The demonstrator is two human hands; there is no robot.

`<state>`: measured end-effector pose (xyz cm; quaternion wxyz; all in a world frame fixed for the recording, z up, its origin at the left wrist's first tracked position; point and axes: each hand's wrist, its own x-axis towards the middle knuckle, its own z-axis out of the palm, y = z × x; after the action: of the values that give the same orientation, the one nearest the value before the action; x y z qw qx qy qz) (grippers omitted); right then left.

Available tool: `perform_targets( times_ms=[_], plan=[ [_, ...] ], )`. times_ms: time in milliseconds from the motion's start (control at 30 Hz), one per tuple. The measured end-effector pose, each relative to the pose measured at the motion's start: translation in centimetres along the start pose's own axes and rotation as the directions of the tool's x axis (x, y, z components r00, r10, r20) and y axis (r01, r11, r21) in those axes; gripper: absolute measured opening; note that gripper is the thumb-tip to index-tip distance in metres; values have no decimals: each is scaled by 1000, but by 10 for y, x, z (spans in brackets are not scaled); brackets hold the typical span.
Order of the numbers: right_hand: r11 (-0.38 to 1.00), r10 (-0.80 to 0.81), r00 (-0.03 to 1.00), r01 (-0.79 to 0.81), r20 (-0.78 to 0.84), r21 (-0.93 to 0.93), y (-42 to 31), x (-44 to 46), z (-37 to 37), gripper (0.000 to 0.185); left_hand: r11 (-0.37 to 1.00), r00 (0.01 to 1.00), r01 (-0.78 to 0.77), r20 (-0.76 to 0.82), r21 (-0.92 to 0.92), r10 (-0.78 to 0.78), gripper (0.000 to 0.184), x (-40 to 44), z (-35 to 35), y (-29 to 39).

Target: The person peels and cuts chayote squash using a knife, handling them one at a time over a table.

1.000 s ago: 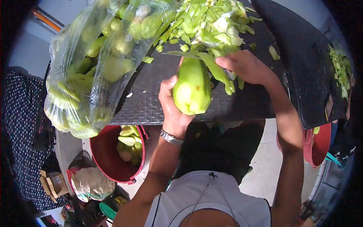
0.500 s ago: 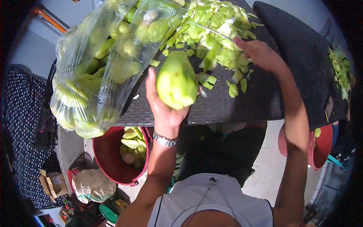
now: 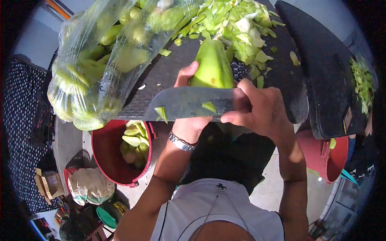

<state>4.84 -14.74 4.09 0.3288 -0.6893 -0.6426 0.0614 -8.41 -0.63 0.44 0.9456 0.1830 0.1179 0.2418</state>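
My left hand (image 3: 192, 125) grips a pale green, peeled-looking chayote (image 3: 212, 64) from below, its narrow end tilted away from me. My right hand (image 3: 263, 108) is closed around the base of a broad-bladed knife (image 3: 183, 100); the handle is hidden by the fingers. The blade lies across the near end of the chayote, in front of my left palm, with bits of green peel stuck to it. Whether the edge touches the flesh, I cannot tell. Beyond the chayote a heap of peelings (image 3: 229, 20) covers part of the dark table (image 3: 157, 80).
A clear plastic bag (image 3: 86, 76) full of chayotes hangs over the table's left edge. Below stands a red bucket (image 3: 102, 160) with pale green pieces inside. Another red bucket (image 3: 321, 158) is at right, beneath a black surface (image 3: 321, 72) carrying more peelings.
My right hand has brought the knife from the peelings heap down and left, across the chayote's near end. The chayote has shifted slightly right in my left hand.
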Motion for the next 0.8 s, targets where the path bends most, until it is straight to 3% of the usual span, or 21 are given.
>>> perform_targets(
  times_ms=[100, 200, 300, 367, 500, 567, 600, 667, 733, 800],
  plan=[
    [995, -37, 999, 36, -11, -88, -1, -5, -2, 64, 999, 1000, -8, 20, -40, 9, 56, -1, 4, -6],
    [998, -48, 999, 47, -12, -37, 6, -8, -3, 65, 995, 1000, 16, 7, -102, -16, 57, -3, 5, -9],
    [980, 36, 997, -48, -66, -195, 33, -9, -8, 64, 987, 996, 75, 56, -140, -67, 58, -9, 3, -7],
    [995, 64, 995, -70, -71, -78, 33, -14, -6, 64, 972, 993, 106, 71, -210, -92, 59, -8, -2, -5],
    [1000, 16, 995, -15, -97, 10, 39, -16, -5, 60, 995, 998, 63, 26, -74, -62, 62, -10, -5, -10],
    [991, 130, 989, -133, -65, -31, 53, -13, -10, 59, 997, 998, 20, 64, -81, -15, 59, -13, -10, -12],
    [981, 186, 981, -189, -60, -53, 56, -10, -12, 59, 996, 995, 55, 75, 70, -60, 58, -11, -3, -9],
    [992, 118, 993, -117, -29, 47, 42, -8, -14, 58, 995, 995, 5, 98, -98, 5, 55, -14, -12, -20],
    [991, 67, 998, -66, -6, 114, 25, -14, -9, 59, 963, 1000, 29, 18, -267, -25, 52, -1, -20, -29],
    [995, -22, 999, 26, -40, 99, 21, -9, -9, 60, 998, 999, -11, 33, -59, 13, 52, 2, -15, -30]
  ],
)
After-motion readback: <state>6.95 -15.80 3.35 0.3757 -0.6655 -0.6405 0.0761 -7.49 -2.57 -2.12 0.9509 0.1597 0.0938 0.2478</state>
